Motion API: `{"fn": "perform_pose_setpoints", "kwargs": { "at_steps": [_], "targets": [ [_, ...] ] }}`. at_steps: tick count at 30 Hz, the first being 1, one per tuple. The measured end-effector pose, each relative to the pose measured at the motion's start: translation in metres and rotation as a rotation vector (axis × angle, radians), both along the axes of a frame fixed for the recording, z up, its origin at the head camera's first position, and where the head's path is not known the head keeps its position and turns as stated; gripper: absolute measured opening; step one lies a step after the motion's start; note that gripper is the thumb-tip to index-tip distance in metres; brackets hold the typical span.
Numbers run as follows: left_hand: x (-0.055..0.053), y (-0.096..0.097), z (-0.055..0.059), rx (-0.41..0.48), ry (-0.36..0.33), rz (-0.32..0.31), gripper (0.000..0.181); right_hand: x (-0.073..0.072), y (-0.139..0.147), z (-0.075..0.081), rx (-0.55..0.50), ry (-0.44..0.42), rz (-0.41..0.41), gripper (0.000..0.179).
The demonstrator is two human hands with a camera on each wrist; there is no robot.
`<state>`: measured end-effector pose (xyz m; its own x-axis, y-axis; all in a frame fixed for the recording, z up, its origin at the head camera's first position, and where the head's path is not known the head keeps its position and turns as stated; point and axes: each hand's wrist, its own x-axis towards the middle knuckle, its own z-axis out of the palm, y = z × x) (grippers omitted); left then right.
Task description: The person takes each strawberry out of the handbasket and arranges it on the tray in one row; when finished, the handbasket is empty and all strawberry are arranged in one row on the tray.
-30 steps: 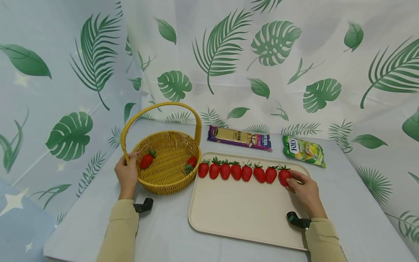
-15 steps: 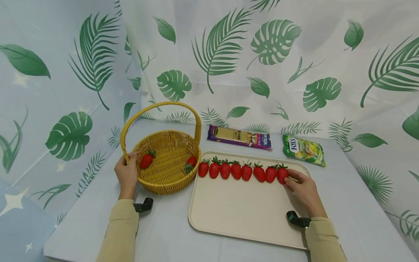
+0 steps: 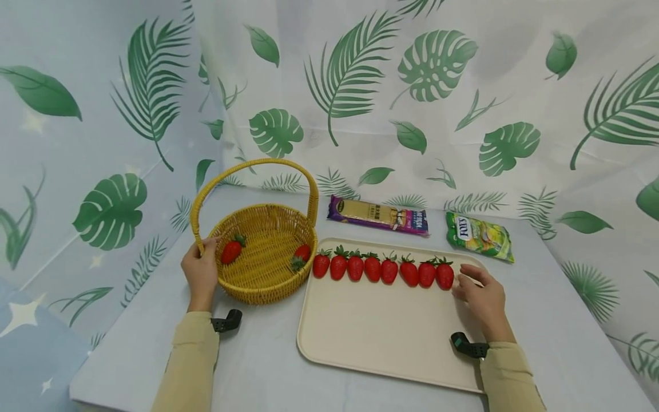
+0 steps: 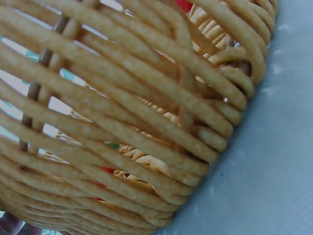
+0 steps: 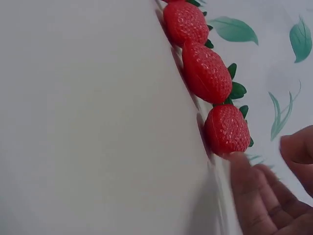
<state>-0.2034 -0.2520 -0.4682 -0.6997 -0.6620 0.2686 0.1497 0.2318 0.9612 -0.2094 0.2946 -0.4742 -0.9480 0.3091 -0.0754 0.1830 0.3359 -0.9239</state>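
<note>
My left hand (image 3: 201, 269) grips the left rim of a yellow wicker basket (image 3: 268, 294) at the foot of its tall arched handle. Two strawberries lie inside it, one at the left (image 3: 231, 252) and one at the right (image 3: 302, 253). In the left wrist view the basket's woven side (image 4: 112, 98) fills most of the picture. On the beige tray (image 3: 381, 332), several strawberries stand in a row along the far edge, leaves pointing away from me. My right hand (image 3: 483, 297) is just right of the end strawberry (image 3: 445, 276), fingers loosely bent and holding nothing; its fingertips are close beside that strawberry (image 5: 227, 129).
Behind the tray lies a long purple and gold packet (image 3: 378, 215). A green FOX'S candy bag (image 3: 479, 236) is at the back right. A leaf-print curtain (image 3: 360, 86) hangs behind the pale table (image 3: 257, 366).
The end strawberry was pushed left against its neighbour by my right hand. That hand has since let go and drawn slightly right. My left hand has stayed on the basket.
</note>
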Motion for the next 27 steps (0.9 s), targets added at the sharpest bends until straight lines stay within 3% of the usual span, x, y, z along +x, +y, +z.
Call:
{"fn": "perform_pose_setpoints", "kwargs": {
  "at_steps": [4,8,21,27],
  "targets": [
    [-0.001,0.0,0.001,0.0,-0.005,-0.002,0.029,0.001,-0.009,0.007,-0.117,0.094,-0.047,0.036],
    [-0.002,0.0,0.001,0.007,0.004,0.003,0.028,0.001,-0.024,0.016,-0.196,0.16,0.013,0.033],
    [-0.001,-0.001,0.0,-0.011,0.003,0.018,0.03,-0.017,-0.11,0.049,-0.161,0.119,0.432,0.042],
    [0.0,0.0,0.0,-0.008,-0.005,0.013,0.029,-0.029,-0.166,0.059,-0.135,0.195,0.594,0.031]
  ]
}}
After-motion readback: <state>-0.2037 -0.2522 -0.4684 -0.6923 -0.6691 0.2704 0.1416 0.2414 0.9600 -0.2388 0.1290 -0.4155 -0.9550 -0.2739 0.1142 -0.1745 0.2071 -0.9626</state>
